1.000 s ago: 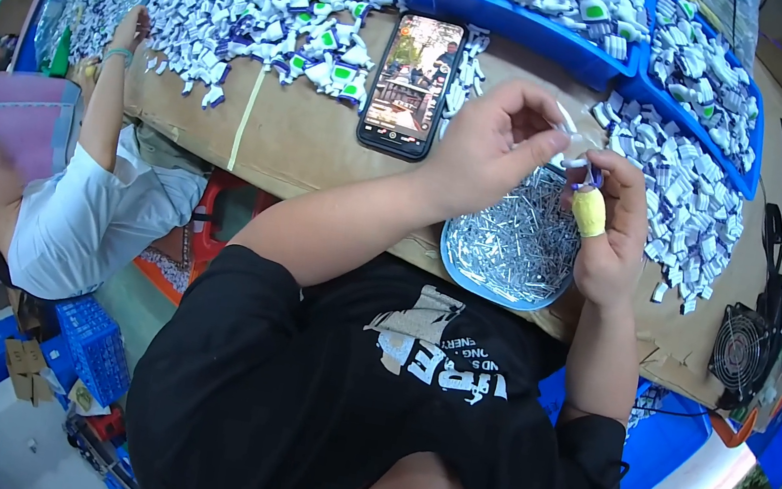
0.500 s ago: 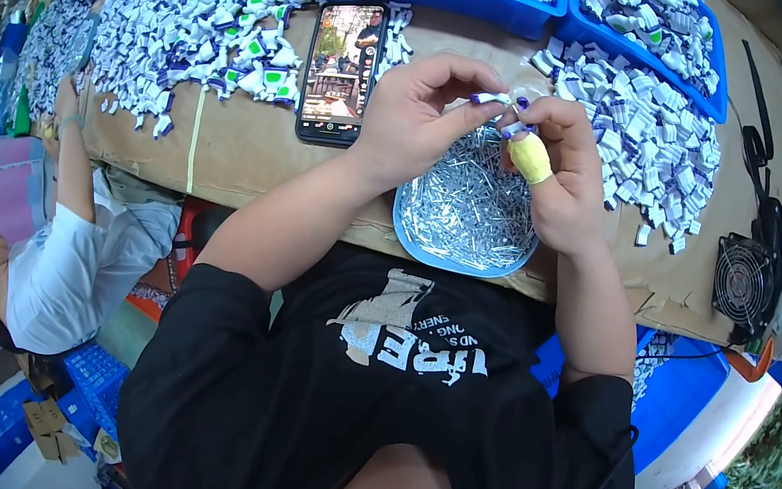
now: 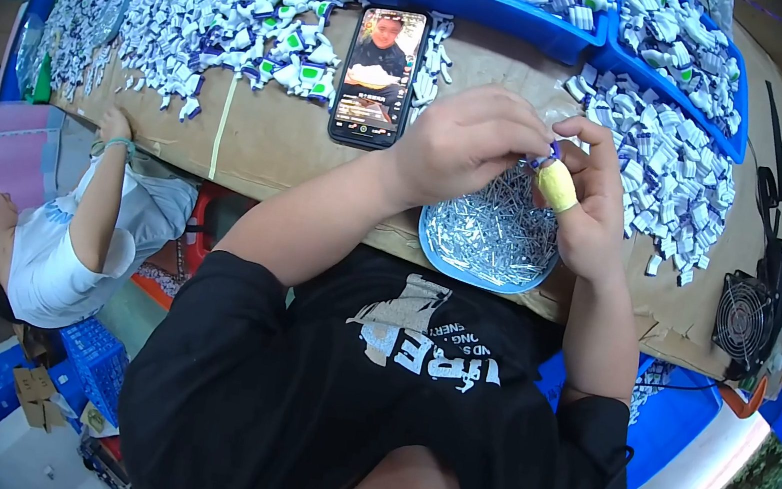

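Blue-white small part (image 3: pixel 548 153) pinched between both hands — left hand (image 3: pixel 467 145), right hand (image 3: pixel 590 209) — each grip closed.

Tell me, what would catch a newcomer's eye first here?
Two hands, left and right, pinch a tiny part above a blue dish of silvery pins at the table's near edge. Behind lie heaps of white parts and a phone playing video. The right thumb wears yellow tape.

1 phone (image 3: pixel 378 76), 1 fan (image 3: pixel 742 319), 2 hands (image 3: pixel 467 145)
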`<control>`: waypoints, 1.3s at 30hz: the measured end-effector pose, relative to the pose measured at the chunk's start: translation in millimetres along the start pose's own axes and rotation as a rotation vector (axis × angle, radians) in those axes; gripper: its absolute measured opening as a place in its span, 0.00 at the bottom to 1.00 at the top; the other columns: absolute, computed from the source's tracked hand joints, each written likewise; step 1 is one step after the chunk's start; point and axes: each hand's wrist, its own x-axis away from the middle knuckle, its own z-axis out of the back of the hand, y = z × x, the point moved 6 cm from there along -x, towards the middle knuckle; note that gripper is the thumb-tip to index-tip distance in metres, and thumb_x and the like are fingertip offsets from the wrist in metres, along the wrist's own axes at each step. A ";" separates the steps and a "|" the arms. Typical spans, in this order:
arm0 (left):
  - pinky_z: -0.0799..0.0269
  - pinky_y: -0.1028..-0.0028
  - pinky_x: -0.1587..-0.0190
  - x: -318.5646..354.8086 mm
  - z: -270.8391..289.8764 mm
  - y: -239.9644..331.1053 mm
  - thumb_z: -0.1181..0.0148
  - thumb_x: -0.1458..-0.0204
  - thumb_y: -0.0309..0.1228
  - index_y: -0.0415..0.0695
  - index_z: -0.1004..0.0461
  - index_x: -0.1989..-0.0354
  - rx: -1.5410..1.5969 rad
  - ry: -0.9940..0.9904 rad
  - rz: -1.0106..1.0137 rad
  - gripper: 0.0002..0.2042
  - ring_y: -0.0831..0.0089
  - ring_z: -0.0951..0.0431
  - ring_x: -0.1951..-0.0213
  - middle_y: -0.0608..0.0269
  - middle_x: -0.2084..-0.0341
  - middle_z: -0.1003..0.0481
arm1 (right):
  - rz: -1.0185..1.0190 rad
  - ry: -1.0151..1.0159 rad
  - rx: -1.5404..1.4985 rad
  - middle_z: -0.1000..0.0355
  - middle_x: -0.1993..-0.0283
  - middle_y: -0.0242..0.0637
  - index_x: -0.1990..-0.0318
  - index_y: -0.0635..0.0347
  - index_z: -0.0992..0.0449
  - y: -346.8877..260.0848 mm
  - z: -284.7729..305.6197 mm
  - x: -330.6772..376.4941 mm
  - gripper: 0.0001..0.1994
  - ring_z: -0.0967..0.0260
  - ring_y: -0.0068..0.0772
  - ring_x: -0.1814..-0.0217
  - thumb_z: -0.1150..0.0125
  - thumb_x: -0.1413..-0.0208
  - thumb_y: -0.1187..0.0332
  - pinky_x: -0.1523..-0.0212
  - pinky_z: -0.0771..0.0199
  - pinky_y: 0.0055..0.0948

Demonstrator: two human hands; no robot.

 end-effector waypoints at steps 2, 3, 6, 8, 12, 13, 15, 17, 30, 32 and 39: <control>0.26 0.70 0.62 1.5 -1.1 3.3 0.41 0.68 0.12 0.37 0.25 0.70 0.063 0.063 -0.001 0.13 0.61 0.23 0.64 0.57 0.70 0.24 | 0.007 -0.007 0.002 0.33 0.59 0.36 0.45 0.59 0.41 -0.8 -1.9 -0.2 0.20 0.40 0.18 0.66 0.47 0.46 0.71 0.69 0.40 0.17; 0.27 0.71 0.58 3.1 -2.1 -0.1 0.42 0.62 0.12 0.37 0.27 0.64 0.104 -0.016 -0.035 0.14 0.64 0.24 0.60 0.54 0.63 0.27 | 0.007 -0.010 0.002 0.33 0.59 0.36 0.45 0.59 0.41 -0.6 -4.0 -0.7 0.20 0.40 0.18 0.66 0.47 0.46 0.71 0.69 0.40 0.17; 0.30 0.73 0.54 10.2 -2.6 -8.6 0.44 0.55 0.15 0.37 0.32 0.58 0.479 0.129 0.159 0.14 0.69 0.28 0.55 0.52 0.53 0.34 | 0.182 0.049 0.040 0.31 0.62 0.34 0.43 0.58 0.38 -9.8 -4.3 -2.2 0.22 0.35 0.22 0.63 0.48 0.48 0.78 0.65 0.38 0.17; 0.34 0.75 0.49 12.2 -5.9 -12.9 0.47 0.49 0.20 0.37 0.36 0.54 0.639 0.150 0.232 0.14 0.72 0.33 0.52 0.52 0.49 0.41 | 0.362 0.050 0.478 0.30 0.61 0.34 0.44 0.57 0.34 -18.8 -4.8 -1.3 0.23 0.33 0.24 0.62 0.46 0.50 0.78 0.66 0.35 0.20; 0.37 0.74 0.50 13.3 -8.8 -25.4 0.46 0.46 0.30 0.36 0.33 0.57 0.751 0.066 0.490 0.12 0.73 0.32 0.55 0.57 0.55 0.34 | 0.299 -0.015 0.540 0.35 0.52 0.37 0.45 0.63 0.37 -8.5 -2.5 4.9 0.20 0.35 0.23 0.54 0.49 0.48 0.81 0.57 0.34 0.20; 0.36 0.74 0.51 13.0 -10.0 -25.4 0.47 0.45 0.33 0.36 0.32 0.58 0.766 -0.004 0.525 0.13 0.74 0.31 0.55 0.58 0.58 0.32 | 0.299 -0.016 0.539 0.35 0.52 0.37 0.45 0.63 0.37 -6.7 -1.9 5.2 0.20 0.35 0.23 0.54 0.49 0.48 0.81 0.57 0.34 0.20; 0.36 0.76 0.55 12.1 -13.1 -25.6 0.50 0.43 0.41 0.35 0.29 0.62 0.642 -0.123 0.483 0.17 0.74 0.30 0.60 0.59 0.62 0.30 | 0.336 -0.011 0.466 0.35 0.54 0.36 0.47 0.63 0.36 -6.4 -0.7 6.1 0.19 0.35 0.22 0.55 0.45 0.48 0.80 0.58 0.34 0.19; 0.34 0.77 0.59 9.8 -13.4 -22.6 0.49 0.43 0.38 0.37 0.28 0.65 0.575 -0.106 0.428 0.14 0.76 0.29 0.64 0.61 0.67 0.30 | 0.311 -0.027 0.536 0.34 0.55 0.35 0.48 0.63 0.36 -8.7 -0.4 6.8 0.20 0.34 0.22 0.56 0.44 0.49 0.80 0.58 0.34 0.19; 0.41 0.81 0.72 16.9 -22.0 -15.3 0.54 0.40 0.39 0.40 0.30 0.71 0.879 -0.335 0.651 0.15 0.85 0.39 0.75 0.75 0.80 0.36 | 0.310 -0.049 0.174 0.31 0.56 0.37 0.52 0.66 0.33 -9.1 0.6 12.2 0.25 0.33 0.25 0.56 0.28 0.60 0.72 0.54 0.34 0.24; 0.44 0.82 0.74 20.6 -25.0 -15.9 0.54 0.40 0.39 0.41 0.30 0.70 0.946 -0.348 0.663 0.15 0.86 0.41 0.77 0.76 0.81 0.37 | 0.310 -0.064 0.186 0.31 0.57 0.37 0.53 0.67 0.32 -10.8 0.0 11.4 0.25 0.33 0.25 0.57 0.28 0.60 0.72 0.56 0.34 0.23; 0.52 0.84 0.80 29.9 -37.5 -7.5 0.55 0.40 0.43 0.44 0.32 0.71 1.204 -0.435 0.842 0.16 0.89 0.47 0.82 0.79 0.83 0.43 | 0.459 -0.166 0.279 0.30 0.63 0.40 0.54 0.67 0.31 -18.5 -2.9 15.0 0.26 0.33 0.27 0.62 0.27 0.62 0.70 0.62 0.34 0.25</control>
